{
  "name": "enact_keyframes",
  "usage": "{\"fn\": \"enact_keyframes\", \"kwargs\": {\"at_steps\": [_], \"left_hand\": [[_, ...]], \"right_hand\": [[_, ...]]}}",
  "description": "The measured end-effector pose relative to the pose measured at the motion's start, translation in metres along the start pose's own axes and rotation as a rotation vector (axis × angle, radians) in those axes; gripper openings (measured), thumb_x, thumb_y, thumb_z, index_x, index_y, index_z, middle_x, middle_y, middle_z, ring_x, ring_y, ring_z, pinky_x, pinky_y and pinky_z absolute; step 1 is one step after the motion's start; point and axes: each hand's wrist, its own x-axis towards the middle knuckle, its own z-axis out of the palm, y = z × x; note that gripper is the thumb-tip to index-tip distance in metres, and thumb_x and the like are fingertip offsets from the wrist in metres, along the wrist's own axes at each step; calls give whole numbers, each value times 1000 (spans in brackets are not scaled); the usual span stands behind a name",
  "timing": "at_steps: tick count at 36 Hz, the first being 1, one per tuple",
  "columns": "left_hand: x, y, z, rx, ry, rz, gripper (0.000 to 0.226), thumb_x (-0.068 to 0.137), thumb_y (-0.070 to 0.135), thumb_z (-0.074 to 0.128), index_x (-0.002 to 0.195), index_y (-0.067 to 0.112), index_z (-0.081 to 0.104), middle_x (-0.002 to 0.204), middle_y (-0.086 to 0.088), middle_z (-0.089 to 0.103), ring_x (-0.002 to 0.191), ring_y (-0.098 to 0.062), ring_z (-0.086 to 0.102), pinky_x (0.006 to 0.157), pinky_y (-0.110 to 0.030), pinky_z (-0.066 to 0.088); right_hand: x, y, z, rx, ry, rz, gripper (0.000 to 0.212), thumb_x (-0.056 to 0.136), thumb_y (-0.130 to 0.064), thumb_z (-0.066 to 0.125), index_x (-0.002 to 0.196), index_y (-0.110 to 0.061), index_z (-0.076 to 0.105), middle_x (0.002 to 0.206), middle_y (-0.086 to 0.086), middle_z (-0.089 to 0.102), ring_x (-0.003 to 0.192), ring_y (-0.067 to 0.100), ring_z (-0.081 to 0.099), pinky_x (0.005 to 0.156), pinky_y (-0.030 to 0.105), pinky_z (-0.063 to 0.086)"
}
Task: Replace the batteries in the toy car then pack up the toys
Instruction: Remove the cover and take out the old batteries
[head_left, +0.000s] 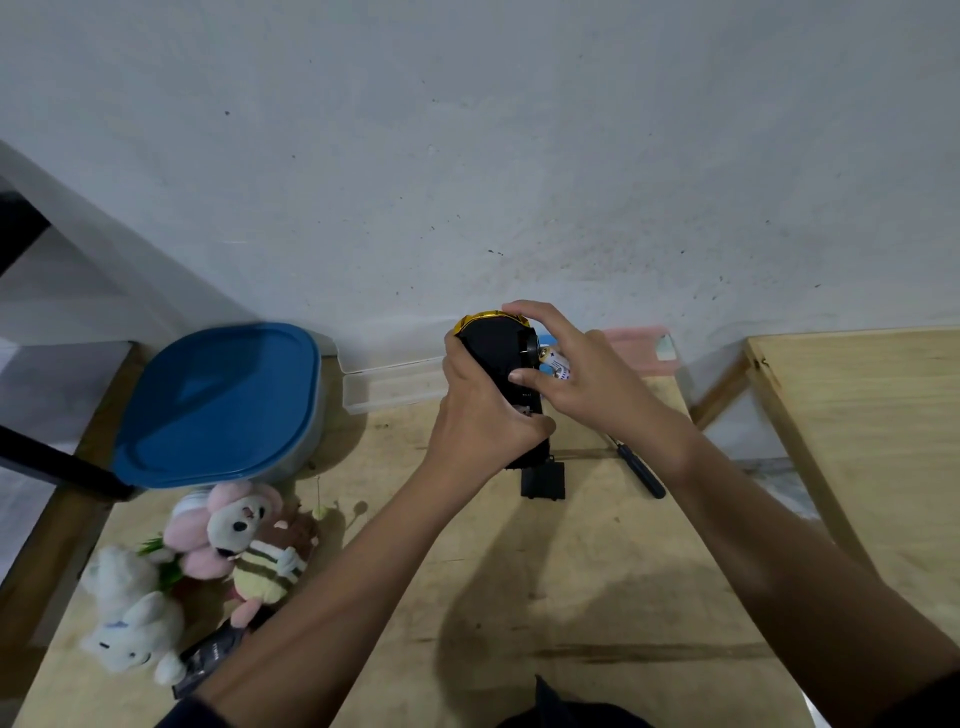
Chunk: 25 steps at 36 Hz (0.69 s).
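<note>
The toy car (501, 364), black underneath with a yellow edge showing at its far end, was held above the wooden worktop (597, 571) with its underside turned toward the camera. It was gripped around its lower half by the left hand (478, 410), whose fingers were wrapped tightly about the body. The right hand (587, 374) was placed against the car's right side, with the index finger laid over the yellow end and the thumb pressed on the black underside. 1 battery (555, 362), white with a gold end and a plus mark, was seen tucked between that hand and the car; whether it was pinched by the fingers could not be told.

A small black cover (543, 480) lay on the worktop just below the car, and a screwdriver (638, 470) with a dark handle lay to its right, partly hidden by the right wrist. A blue-lidded container (223, 405) stood at the far left of the worktop, with a clear tray (395, 387) beside it against the wall. A pink container (644, 348) was seen behind the right hand. A heap of soft toys (208, 566) lay at the near left, touching a dark packet (208, 657).
</note>
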Motion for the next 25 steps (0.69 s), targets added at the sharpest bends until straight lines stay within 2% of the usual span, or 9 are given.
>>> {"fn": "enact_keyframes", "kwargs": {"at_steps": [3,7,12,18,22,25], "left_hand": [[-2,-1,1,1,22,2,93,60,22,74,131,26,13,117,0,42,90,-20,59,72,-38,56],[-2,-2,1,-7,47,12,89,63,24,72,130,29,13,117,1,45,88,-17,60,72,-37,56],[-3,2,3,13,89,13,95,67,34,72,136,24,8,123,0,42,94,-21,61,75,-40,55],[-4,2,4,46,120,-3,98,68,37,71,139,16,8,126,-4,40,97,-24,59,72,-36,52],[-4,2,4,79,117,-14,97,68,36,72,139,18,7,126,-3,38,97,-25,57,72,-33,49],[-3,2,4,108,102,-27,98,66,34,73,138,18,8,125,-3,38,97,-28,58,73,-36,52]], "right_hand": [[0,-1,-1,-4,-6,-3,55,87,-24,61,128,-48,35,75,1,62,61,10,43,56,23,31],[1,-3,-2,-15,-13,-3,54,87,-25,61,128,-49,35,67,0,56,60,8,40,55,23,30],[2,-5,-1,-9,-14,-2,54,87,-26,60,127,-52,33,83,9,64,72,10,46,62,25,37],[3,-4,2,-8,-13,-9,55,86,-27,61,126,-51,33,86,9,64,67,17,49,63,29,43],[2,-1,4,-8,-4,-14,56,86,-26,62,129,-48,33,80,5,62,62,11,44,58,25,36],[1,1,6,11,11,-17,56,86,-25,62,130,-43,34,78,-1,59,60,8,41,55,22,32]]}}
